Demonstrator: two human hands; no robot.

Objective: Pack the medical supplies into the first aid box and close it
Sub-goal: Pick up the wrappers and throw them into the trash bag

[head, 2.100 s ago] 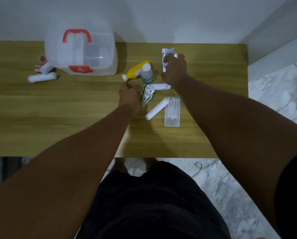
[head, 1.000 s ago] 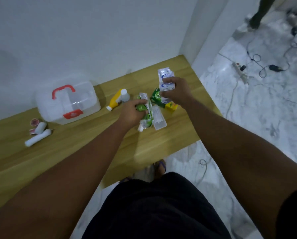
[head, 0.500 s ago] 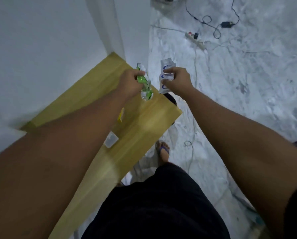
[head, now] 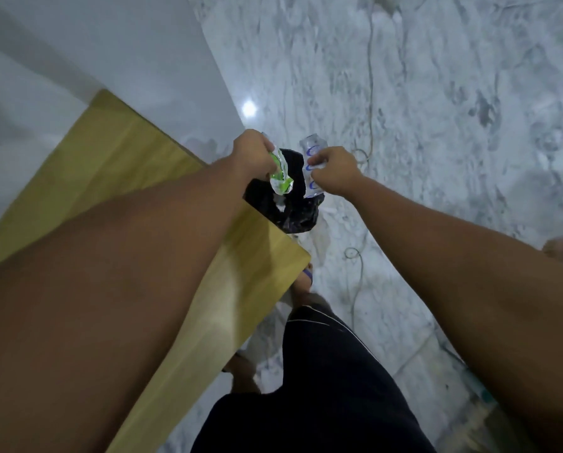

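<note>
My left hand [head: 253, 155] grips a crumpled green and silver wrapper [head: 281, 180]. My right hand [head: 334, 170] grips a white wrapper with blue print [head: 313, 168]. Both hands hang past the right end of the wooden table [head: 133, 165], directly over a black plastic bag [head: 290, 210] on the floor. The first aid box and the other supplies are out of view.
White marble floor [head: 437, 125] with thin cables [head: 370, 93] trailing across it lies to the right. A white wall [head: 110, 44] runs behind the table. My dark shorts [head: 306, 387] and a foot in a sandal [head: 303, 282] show below.
My view has swung right, away from the box and supplies. Both hands carried the wrappers off the table end and now hold them over the black bag.
</note>
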